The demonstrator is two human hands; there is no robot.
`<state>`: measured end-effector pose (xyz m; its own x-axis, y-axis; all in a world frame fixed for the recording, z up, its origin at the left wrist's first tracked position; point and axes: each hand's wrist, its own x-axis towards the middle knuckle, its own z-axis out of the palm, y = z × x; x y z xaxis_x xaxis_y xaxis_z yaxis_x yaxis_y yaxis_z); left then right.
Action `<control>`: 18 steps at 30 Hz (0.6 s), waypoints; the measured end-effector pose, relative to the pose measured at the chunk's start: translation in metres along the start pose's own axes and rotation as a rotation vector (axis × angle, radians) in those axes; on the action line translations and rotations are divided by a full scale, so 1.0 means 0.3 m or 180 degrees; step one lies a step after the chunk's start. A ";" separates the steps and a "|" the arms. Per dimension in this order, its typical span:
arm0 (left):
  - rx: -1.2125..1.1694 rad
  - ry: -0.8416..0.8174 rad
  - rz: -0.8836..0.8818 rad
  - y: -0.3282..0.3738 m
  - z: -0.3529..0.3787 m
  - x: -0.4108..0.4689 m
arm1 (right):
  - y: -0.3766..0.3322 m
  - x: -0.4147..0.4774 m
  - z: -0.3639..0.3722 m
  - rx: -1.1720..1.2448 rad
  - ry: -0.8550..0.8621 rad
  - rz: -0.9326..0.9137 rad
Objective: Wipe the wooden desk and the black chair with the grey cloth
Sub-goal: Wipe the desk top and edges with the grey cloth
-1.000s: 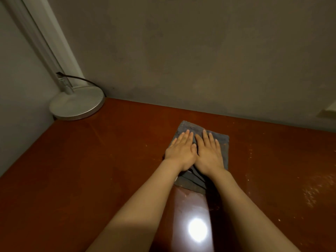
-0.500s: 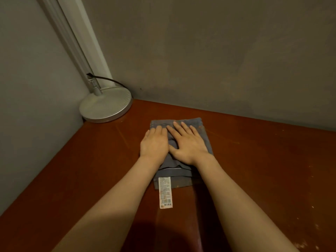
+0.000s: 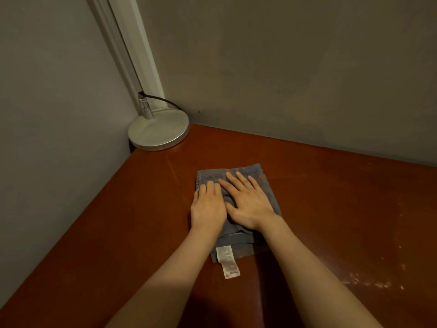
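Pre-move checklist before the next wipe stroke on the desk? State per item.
1. Both hands on cloth: ok, left hand and right hand press on the grey cloth.
2. Cloth flat on the wooden desk: ok, it lies folded.
3. Path to far left corner: not ok, the lamp base stands there with its cable.
4. Cloth label: not ok, it sticks out from the near edge onto the desk.
5. Desk's right side clean: not ok, pale specks show there.
6. Black chair: cannot tell, not in view.
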<state>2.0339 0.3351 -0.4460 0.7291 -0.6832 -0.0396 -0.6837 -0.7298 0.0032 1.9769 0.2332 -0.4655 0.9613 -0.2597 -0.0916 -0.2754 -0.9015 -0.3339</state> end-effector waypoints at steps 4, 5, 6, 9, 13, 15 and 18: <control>-0.0046 -0.0009 0.0082 -0.026 0.008 -0.080 | -0.056 -0.069 0.027 -0.0027 -0.0007 0.0096; -0.0045 -0.0012 0.0112 -0.034 0.010 -0.097 | -0.071 -0.086 0.034 -0.0028 -0.0008 0.0116; -0.0040 -0.0007 0.0141 -0.041 0.012 -0.115 | -0.085 -0.102 0.040 -0.0025 0.0002 0.0140; -0.0019 0.0035 0.0199 -0.049 0.013 -0.163 | -0.112 -0.144 0.055 -0.0022 0.0059 0.0198; 0.0008 0.0017 0.0194 -0.058 0.017 -0.234 | -0.148 -0.206 0.082 0.0020 0.0083 0.0202; 0.0024 0.0024 0.0194 -0.055 0.019 -0.271 | -0.160 -0.238 0.089 0.0044 0.0072 0.0196; 0.0044 0.0018 0.0147 -0.038 0.018 -0.322 | -0.175 -0.286 0.090 0.0068 0.0083 0.0176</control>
<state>1.9712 0.4095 -0.4475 0.6969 -0.7163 -0.0340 -0.7169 -0.6971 -0.0088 1.9089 0.3121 -0.4656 0.9441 -0.3182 -0.0862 -0.3278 -0.8780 -0.3489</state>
